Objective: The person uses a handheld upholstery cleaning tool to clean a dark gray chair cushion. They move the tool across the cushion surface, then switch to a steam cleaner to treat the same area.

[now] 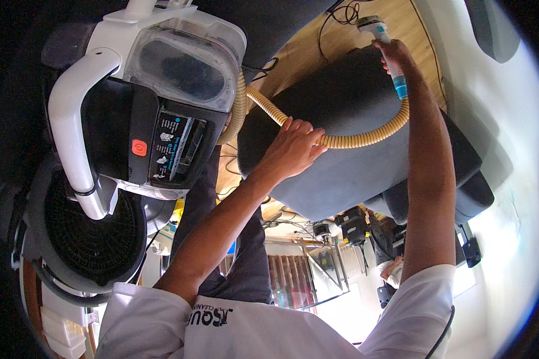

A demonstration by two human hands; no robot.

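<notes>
My right hand (397,56) is closed around the grey-and-blue handle of a hose nozzle (372,23), at the upper right. From it a ribbed beige hose (364,139) curves down and left to a spot-cleaning machine (184,63). The fingers of my left hand (296,141) are wrapped over the middle of that hose. Under the hose lies a large dark grey upholstered piece of furniture (328,179). The machine has a clear tank, a white curved handle (67,116) and a red power button (139,147).
A round black grille (96,224) of another appliance stands below the machine on the left. Cables (348,13) lie on the wood floor (296,54). A pale wall (498,148) runs along the right. Part of another person (391,273) shows in the background.
</notes>
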